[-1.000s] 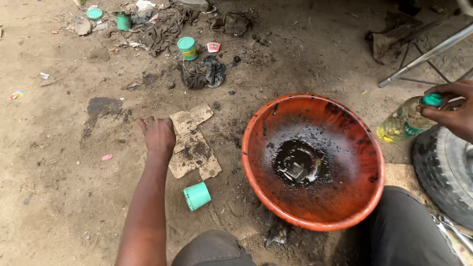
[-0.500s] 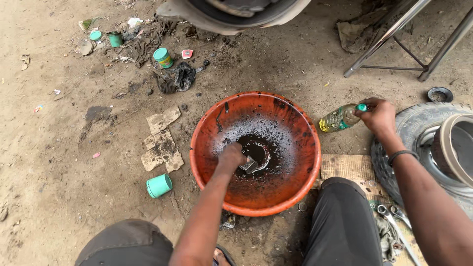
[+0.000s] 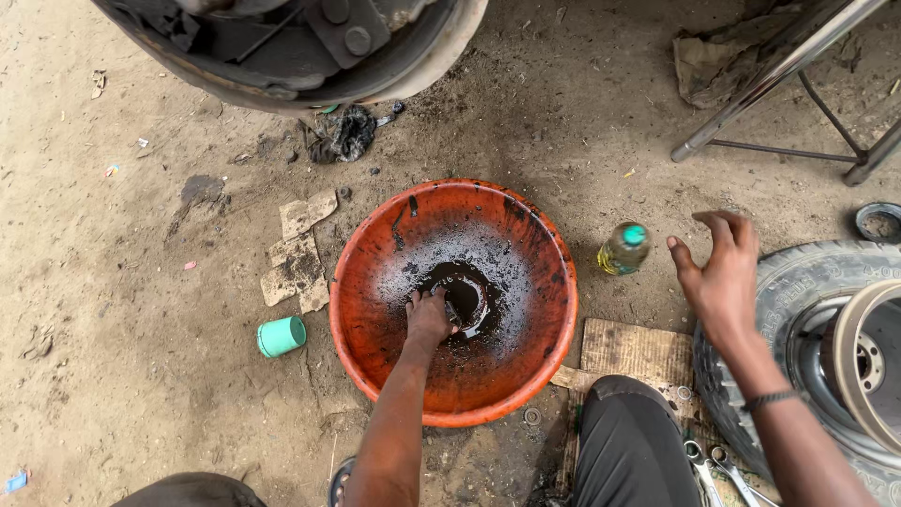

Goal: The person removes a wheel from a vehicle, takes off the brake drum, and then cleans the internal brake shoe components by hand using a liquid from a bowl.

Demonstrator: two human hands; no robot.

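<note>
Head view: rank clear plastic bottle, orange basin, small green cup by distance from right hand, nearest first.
1. Clear plastic bottle with green cap, standing just left of the right hand.
2. Orange basin, farther left, at centre.
3. Small green cup, lying beyond the basin, far left.

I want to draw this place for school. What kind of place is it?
Probably an open-air vehicle repair spot on bare dirt. A tyre with its wheel lies on the ground, spanners rest beside it, and the left hand reaches into an orange basin of black oily liquid.
</note>
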